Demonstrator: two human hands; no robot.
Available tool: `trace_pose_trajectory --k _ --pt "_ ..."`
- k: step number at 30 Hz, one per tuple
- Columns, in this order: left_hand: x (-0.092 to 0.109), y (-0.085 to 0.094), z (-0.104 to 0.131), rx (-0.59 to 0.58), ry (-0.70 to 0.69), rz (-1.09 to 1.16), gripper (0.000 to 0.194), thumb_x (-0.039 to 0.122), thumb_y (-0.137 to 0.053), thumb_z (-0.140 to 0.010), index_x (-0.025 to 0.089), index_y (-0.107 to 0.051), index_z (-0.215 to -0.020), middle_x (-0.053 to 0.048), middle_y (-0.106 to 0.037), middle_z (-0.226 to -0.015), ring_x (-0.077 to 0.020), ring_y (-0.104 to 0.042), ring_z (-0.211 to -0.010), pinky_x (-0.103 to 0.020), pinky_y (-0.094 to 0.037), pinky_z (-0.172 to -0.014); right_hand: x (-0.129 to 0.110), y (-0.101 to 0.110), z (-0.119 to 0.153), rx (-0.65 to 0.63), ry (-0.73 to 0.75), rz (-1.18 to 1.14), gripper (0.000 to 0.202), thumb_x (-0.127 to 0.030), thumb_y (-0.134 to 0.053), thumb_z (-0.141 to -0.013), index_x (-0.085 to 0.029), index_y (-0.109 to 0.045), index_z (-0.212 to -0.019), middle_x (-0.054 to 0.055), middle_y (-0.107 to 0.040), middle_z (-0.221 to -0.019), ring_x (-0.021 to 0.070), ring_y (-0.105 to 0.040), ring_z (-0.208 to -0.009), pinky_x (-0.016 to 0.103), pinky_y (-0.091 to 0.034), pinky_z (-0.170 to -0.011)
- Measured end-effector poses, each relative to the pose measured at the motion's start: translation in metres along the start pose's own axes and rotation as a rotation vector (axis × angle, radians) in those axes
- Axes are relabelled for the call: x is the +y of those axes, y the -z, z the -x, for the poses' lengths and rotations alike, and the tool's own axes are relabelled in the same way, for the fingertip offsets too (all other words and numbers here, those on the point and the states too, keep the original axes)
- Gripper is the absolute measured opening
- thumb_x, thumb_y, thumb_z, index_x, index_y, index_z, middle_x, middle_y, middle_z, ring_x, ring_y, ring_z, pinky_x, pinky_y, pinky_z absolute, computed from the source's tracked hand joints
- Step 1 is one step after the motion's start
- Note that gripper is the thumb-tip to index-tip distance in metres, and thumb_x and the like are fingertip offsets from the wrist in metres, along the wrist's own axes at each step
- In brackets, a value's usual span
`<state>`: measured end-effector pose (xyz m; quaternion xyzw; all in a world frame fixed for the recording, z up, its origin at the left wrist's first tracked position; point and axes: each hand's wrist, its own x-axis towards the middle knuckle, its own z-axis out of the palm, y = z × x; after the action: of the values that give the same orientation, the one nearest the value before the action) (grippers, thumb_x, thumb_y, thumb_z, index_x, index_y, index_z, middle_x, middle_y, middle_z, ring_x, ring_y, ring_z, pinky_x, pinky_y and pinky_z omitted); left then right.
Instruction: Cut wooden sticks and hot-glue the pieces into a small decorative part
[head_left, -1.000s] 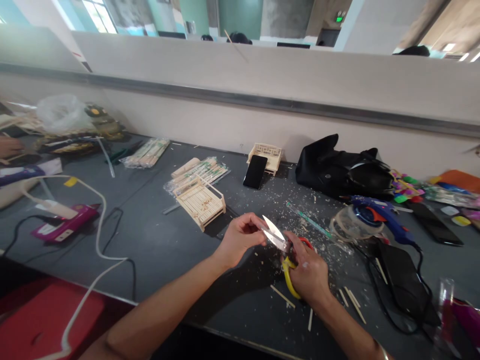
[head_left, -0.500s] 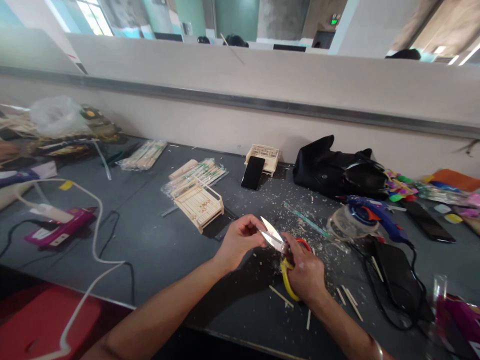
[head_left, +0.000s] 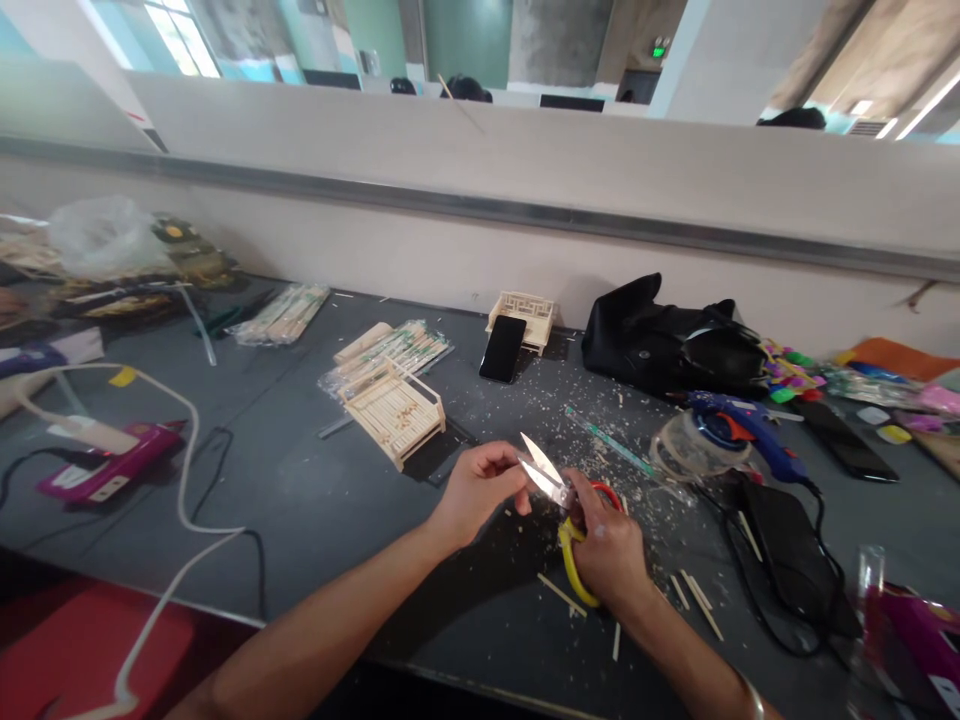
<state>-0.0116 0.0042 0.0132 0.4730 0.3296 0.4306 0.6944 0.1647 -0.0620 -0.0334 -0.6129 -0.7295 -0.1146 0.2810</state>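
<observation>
My right hand (head_left: 611, 548) is closed round the red and yellow handles of a pair of scissors (head_left: 551, 483), whose blades are parted and point up and left. Right beside the blades, my left hand (head_left: 480, 490) is pinched; whatever lies between its fingertips is too small to make out. Cut bits and short sticks (head_left: 561, 594) are scattered on the dark table around both hands. Behind my left hand stands a small model bed made of sticks (head_left: 394, 415). Farther back, a black phone (head_left: 502, 349) leans on a small stick-built model bench (head_left: 532, 312).
Packs of wooden sticks (head_left: 281, 315) lie back left. A black bag (head_left: 667, 340) sits against the wall. At right, a blue glue gun (head_left: 750, 425) rests on a clear tape roll (head_left: 694, 450). A purple power strip (head_left: 112, 465) with a white cable (head_left: 185, 450) is at left.
The scissor blades are slightly wider apart than before. Both hands stay in nearly the same place, and the whole view has shifted a little.
</observation>
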Motion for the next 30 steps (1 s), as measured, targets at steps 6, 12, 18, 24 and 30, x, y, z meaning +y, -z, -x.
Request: trace_pose_trajectory --k 6,12,18,24,30 --pt "-0.0018 -0.0027 0.001 -0.021 0.015 0.069 0.008 0.021 -0.069 -0.062 0.016 -0.064 -0.067 0.005 -0.061 -0.05 -0.0089 -0.054 -0.04 -0.025 -0.05 -0.05 -0.0011 0.0005 -0.0035 0.01 0.011 0.098 0.055 -0.011 -0.049 -0.071 -0.017 -0.065 -0.124 0.005 -0.07 -0.068 0.0201 -0.062 -0.055 0.026 -0.046 -0.051" --pt "0.0 -0.0049 0.0026 0.005 0.049 0.042 0.009 0.02 -0.067 -0.061 0.015 -0.064 -0.067 0.003 -0.062 -0.048 -0.0111 -0.058 -0.041 -0.022 -0.045 -0.047 -0.0011 0.0004 -0.0017 -0.005 -0.007 0.117 0.063 -0.01 -0.051 -0.074 -0.018 -0.056 -0.136 0.005 -0.072 -0.078 0.02 -0.063 -0.063 0.026 -0.047 -0.057" --pt "0.0005 -0.006 0.0033 0.006 0.057 0.061 0.009 0.019 -0.065 -0.06 0.014 -0.064 -0.067 0.002 -0.062 -0.049 -0.0124 -0.06 -0.042 -0.022 -0.045 -0.045 -0.0013 0.0021 -0.0027 -0.004 0.017 0.114 0.061 -0.01 -0.051 -0.074 -0.016 -0.056 -0.135 0.006 -0.072 -0.077 0.0208 -0.064 -0.063 0.028 -0.048 -0.058" --pt "0.0001 -0.0056 0.0029 0.012 0.062 0.074 0.008 0.019 -0.067 -0.06 0.014 -0.063 -0.065 0.003 -0.062 -0.049 -0.0104 -0.058 -0.039 -0.023 -0.047 -0.047 0.0015 -0.0006 0.001 0.001 0.006 0.084 0.057 -0.007 -0.05 -0.068 -0.017 -0.065 -0.122 0.005 -0.07 -0.07 0.0188 -0.061 -0.059 0.025 -0.047 -0.055" --pt "-0.0021 -0.0034 0.0027 0.0 0.052 0.059 0.013 0.023 -0.072 -0.063 0.014 -0.063 -0.066 0.003 -0.062 -0.05 -0.0093 -0.056 -0.039 -0.024 -0.049 -0.049 0.0005 -0.0007 0.0026 -0.017 -0.016 0.044 0.055 -0.009 -0.049 -0.067 -0.016 -0.066 -0.119 0.005 -0.072 -0.071 0.0177 -0.063 -0.057 0.022 -0.046 -0.052"
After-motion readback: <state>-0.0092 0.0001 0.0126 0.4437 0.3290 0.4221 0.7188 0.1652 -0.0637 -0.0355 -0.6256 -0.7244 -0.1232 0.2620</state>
